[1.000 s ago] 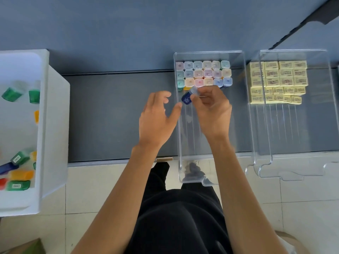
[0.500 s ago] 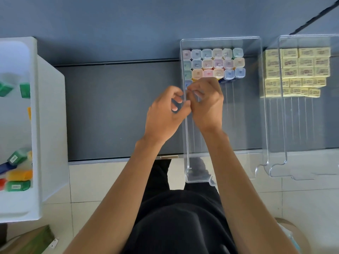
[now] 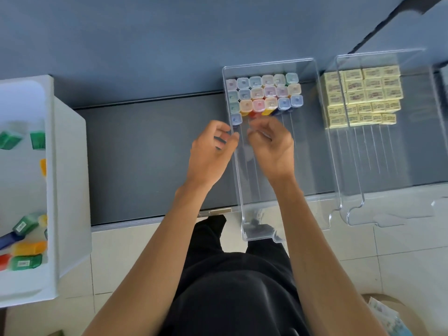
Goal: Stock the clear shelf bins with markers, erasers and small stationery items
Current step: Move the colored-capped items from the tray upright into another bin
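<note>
Since a second ago, when my right hand pinched a blue marker, that marker now stands in the clear bin, starting a fourth row; both hands, my left hand included, curl loosely, empty.

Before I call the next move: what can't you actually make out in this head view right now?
- Right hand: fingers curled under; whether it holds anything is hidden.
- White tub: left part cut off by the frame edge, so its full contents are unknown.
- Eraser label print: too small to read.
- Marker bin: its front end is blurred.
</note>
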